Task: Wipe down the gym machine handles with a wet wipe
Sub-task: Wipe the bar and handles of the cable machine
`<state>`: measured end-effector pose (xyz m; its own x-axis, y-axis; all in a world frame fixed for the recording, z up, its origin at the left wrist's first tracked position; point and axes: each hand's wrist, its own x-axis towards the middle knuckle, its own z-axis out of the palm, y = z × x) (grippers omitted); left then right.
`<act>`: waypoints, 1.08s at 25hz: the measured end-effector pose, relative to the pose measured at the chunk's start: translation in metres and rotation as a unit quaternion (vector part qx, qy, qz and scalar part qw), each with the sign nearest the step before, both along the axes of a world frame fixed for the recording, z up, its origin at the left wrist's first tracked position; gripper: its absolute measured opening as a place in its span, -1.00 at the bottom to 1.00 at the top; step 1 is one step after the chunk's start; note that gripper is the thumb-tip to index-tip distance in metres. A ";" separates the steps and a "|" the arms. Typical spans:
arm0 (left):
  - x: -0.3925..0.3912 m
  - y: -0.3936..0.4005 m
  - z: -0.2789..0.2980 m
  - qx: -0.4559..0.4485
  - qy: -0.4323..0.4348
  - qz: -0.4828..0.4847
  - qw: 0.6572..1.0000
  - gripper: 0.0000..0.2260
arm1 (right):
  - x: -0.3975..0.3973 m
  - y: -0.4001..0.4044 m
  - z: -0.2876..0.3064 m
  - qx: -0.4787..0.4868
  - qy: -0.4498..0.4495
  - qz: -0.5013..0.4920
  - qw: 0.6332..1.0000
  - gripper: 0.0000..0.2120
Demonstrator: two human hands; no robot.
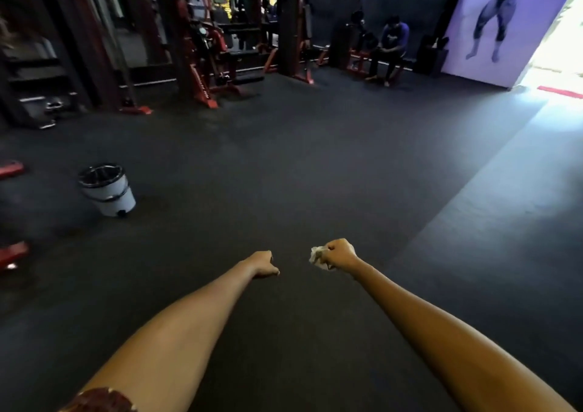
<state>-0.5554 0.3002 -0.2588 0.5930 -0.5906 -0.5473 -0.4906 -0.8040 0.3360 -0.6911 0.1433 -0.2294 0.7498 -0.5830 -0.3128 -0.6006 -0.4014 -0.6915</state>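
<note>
Both my arms stretch forward over the dark rubber floor. My right hand [340, 254] is a fist that grips a crumpled white wet wipe [317, 256], which sticks out on the hand's left side. My left hand [264, 264] is curled into a fist beside it and holds nothing that I can see. A gap of floor separates the two hands. Red and black gym machines [208, 55] stand far off at the back left; their handles are too dark and distant to make out.
A white bin with a dark liner [107, 190] stands on the floor at the left. Red machine feet [12, 254] poke in at the left edge. A person sits on a bench [391, 48] at the back. A bright doorway [558, 64] opens at the right.
</note>
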 end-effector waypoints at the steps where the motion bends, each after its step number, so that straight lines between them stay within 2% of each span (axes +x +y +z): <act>1: 0.016 0.007 -0.002 0.004 -0.001 0.014 1.000 -0.57 | 0.023 0.000 -0.004 0.004 0.000 0.016 1.000 -0.77; 4: 0.070 0.019 -0.013 0.012 -0.005 0.055 0.998 -0.59 | 0.094 0.003 -0.016 0.007 0.003 0.076 0.997 -0.83; 11: 0.204 -0.003 -0.028 0.023 -0.009 0.093 0.995 -0.55 | 0.278 -0.020 -0.046 -0.036 0.035 0.191 0.980 -0.72; 14: 0.281 -0.007 -0.016 0.024 -0.010 0.136 0.990 -0.54 | 0.368 -0.034 -0.037 -0.040 0.031 0.229 0.972 -0.67; 22: 0.464 0.022 -0.017 -0.002 -0.001 0.295 0.956 -0.51 | 0.606 -0.016 -0.032 -0.084 0.017 0.377 0.922 -0.67; 27: 0.610 0.037 -0.038 0.004 -0.006 0.317 0.948 -0.50 | 0.764 0.001 -0.050 -0.110 0.016 0.432 0.895 -0.73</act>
<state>0.0547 0.3373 -0.2963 0.8339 -0.1089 -0.5411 0.0887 -0.9412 0.3261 0.0729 0.1446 -0.2790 0.9431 0.1594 -0.2917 -0.0188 -0.8505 -0.5256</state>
